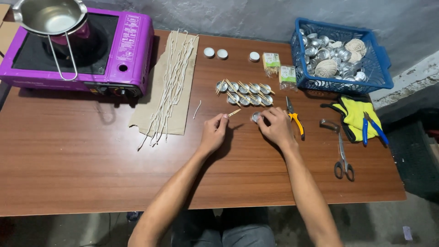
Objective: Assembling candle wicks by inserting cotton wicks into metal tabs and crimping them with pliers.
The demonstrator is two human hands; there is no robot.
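Note:
My left hand (213, 131) pinches a short wooden stick (234, 112) near the middle of the brown table (91, 164). Its tip points toward a small metal cup (256, 116), which my right hand (275, 126) holds on the tabletop. Just beyond both hands stand two rows of metal cups with sticks across them (245, 93).
A purple stove (77, 50) with a metal pot (49, 16) sits far left. White wicks (171, 82) lie on cardboard. A blue basket (340, 57) of metal cups and twine stands far right. Yellow-handled pliers (295, 119), scissors (342, 158), yellow gloves (354, 116), blue pliers (371, 130) lie right.

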